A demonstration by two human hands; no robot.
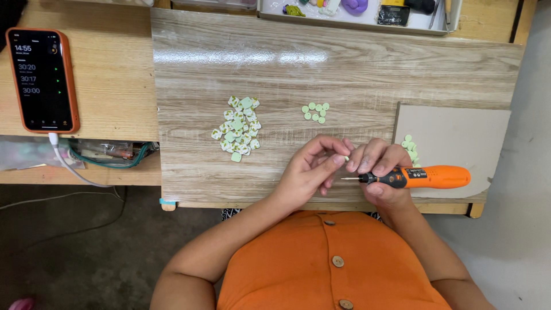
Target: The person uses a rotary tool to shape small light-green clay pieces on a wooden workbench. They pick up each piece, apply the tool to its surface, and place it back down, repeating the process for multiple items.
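The left hand pinches a tiny green piece between thumb and fingertips, just above the wooden board. The right hand is curled around an orange tool, whose thin tip points left, just below the piece. A pile of green pieces lies well to the left.

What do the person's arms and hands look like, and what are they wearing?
Both arms are bare from shoulder to wrist, with no sleeves showing. The left hand and right hand are bare too: no gloves, rings, watch or bracelets that I can see. The fingernails look short and plain. The person wears an orange top with round wooden-looking buttons down the front.
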